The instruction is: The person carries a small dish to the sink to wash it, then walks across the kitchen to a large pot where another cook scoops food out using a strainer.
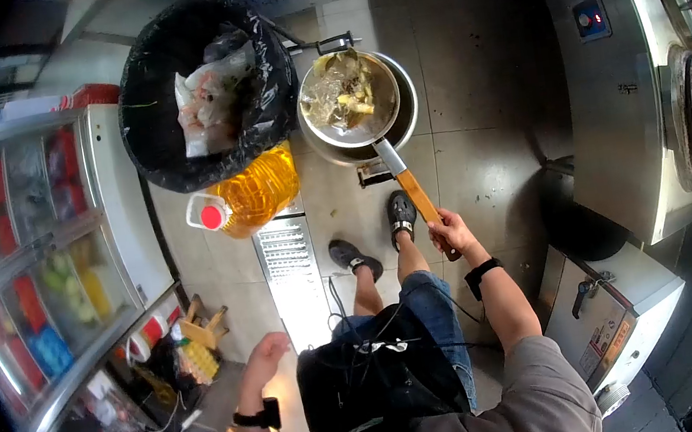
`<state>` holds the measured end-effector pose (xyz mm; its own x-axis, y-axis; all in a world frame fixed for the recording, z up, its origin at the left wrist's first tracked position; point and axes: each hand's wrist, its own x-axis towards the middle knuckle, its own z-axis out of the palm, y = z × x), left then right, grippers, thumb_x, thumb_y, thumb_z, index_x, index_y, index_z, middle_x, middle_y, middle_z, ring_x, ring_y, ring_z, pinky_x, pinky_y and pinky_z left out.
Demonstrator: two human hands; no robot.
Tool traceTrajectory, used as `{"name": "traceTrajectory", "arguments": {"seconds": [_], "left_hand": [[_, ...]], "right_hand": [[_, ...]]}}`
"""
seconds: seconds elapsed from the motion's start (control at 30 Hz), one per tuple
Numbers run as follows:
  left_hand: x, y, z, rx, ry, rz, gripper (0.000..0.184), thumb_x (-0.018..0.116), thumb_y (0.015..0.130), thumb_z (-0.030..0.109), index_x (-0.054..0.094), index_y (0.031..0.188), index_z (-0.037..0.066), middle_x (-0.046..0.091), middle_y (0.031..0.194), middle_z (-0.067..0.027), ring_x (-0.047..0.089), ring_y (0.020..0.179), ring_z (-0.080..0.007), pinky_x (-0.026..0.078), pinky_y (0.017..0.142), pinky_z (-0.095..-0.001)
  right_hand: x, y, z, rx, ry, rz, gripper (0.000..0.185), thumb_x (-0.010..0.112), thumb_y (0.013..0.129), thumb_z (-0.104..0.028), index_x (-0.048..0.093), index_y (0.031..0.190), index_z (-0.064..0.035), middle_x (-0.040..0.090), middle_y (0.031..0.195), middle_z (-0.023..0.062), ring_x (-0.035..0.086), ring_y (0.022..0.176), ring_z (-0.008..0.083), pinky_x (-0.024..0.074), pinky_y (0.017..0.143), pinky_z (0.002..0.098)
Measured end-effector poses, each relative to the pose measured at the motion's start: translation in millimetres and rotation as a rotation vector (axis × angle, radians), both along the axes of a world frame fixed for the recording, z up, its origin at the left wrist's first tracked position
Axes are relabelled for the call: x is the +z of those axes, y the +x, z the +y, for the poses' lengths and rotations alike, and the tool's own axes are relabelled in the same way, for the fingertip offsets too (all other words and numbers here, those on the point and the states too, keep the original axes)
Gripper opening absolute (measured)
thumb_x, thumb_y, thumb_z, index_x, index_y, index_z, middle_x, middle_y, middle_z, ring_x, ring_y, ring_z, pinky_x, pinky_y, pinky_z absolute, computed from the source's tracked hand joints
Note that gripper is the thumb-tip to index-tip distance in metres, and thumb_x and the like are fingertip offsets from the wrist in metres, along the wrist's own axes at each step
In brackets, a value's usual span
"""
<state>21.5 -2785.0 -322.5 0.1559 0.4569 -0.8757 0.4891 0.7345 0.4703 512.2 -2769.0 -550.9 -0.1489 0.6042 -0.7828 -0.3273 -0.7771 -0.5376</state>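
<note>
My right hand (450, 233) is closed around the wooden handle (420, 197) of a round metal strainer (387, 93). Wet, yellowish food scraps (345, 94) lie in its bowl. Directly beneath is a steel pot (410, 107) with side handles, standing on the floor; the strainer hides most of its inside. My left hand (268, 357) hangs low at my side, its fingers loosely curled and nothing visible in them. Nearest to it is a metal floor grate (289, 263).
A bin lined with a black bag (148, 141) holds plastic-wrapped waste, left of the pot. Beside it stands a jug of yellow oil (260, 194). A glass-doored fridge (113, 203) lines the left; a steel cooking counter (610, 94) and a white cabinet (636, 291) are right.
</note>
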Motion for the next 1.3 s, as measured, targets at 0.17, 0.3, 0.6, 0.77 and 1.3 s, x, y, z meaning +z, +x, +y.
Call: {"name": "traceTrajectory", "arguments": {"seconds": [0.17,0.3,0.6,0.77,1.3], "left_hand": [[-8,2,3,-0.035,-0.002,-0.036,0.017,0.052,0.093,0.002,0.054,0.11,0.002,0.061,0.102,-0.0048,0.058,0.092,-0.0139,0.047,0.084,-0.0268],[-13,3,7,0.019,-0.027,-0.059,0.018,0.051,0.093,0.002,0.053,0.111,0.001,0.06,0.103,-0.0057,0.058,0.094,-0.0147,0.047,0.085,-0.0272],[-5,32,21,-0.008,-0.002,-0.047,0.016,0.052,0.094,0.004,0.054,0.109,0.0,0.06,0.101,-0.0054,0.058,0.095,-0.0136,0.048,0.086,-0.0272],[-12,28,15,0.01,-0.036,0.037,0.016,0.056,0.093,0.008,0.056,0.107,0.001,0.061,0.098,-0.0034,0.057,0.093,-0.0121,0.046,0.083,-0.026],[-10,-30,-10,-0.002,0.193,-0.101,0.021,0.057,0.092,0.009,0.054,0.111,0.0,0.064,0.098,-0.0077,0.06,0.092,-0.0146,0.049,0.083,-0.0285]], "right_hand": [[-3,17,2,0.028,-0.037,0.085,0.027,0.062,0.088,-0.007,0.051,0.112,-0.001,0.055,0.062,0.0055,0.051,0.043,0.0136,0.0423,0.038,0.028],[-25,35,11,0.074,-0.068,0.006,0.04,0.066,0.084,-0.009,0.051,0.12,-0.0006,0.055,0.061,0.0044,0.05,0.043,0.0123,0.0417,0.038,0.027],[-68,50,35,0.162,-0.052,-0.033,0.031,0.065,0.083,-0.007,0.053,0.111,0.0012,0.053,0.059,0.0057,0.05,0.044,0.0138,0.0409,0.038,0.0296],[-65,52,33,0.175,-0.081,-0.037,0.035,0.065,0.083,-0.007,0.052,0.115,0.001,0.053,0.059,0.0053,0.05,0.044,0.0138,0.0405,0.038,0.0295],[233,29,59,0.124,0.101,-0.311,0.043,0.06,0.085,-0.001,0.045,0.126,0.0029,0.054,0.067,0.0039,0.055,0.051,0.0132,0.0452,0.042,0.0274]]}}
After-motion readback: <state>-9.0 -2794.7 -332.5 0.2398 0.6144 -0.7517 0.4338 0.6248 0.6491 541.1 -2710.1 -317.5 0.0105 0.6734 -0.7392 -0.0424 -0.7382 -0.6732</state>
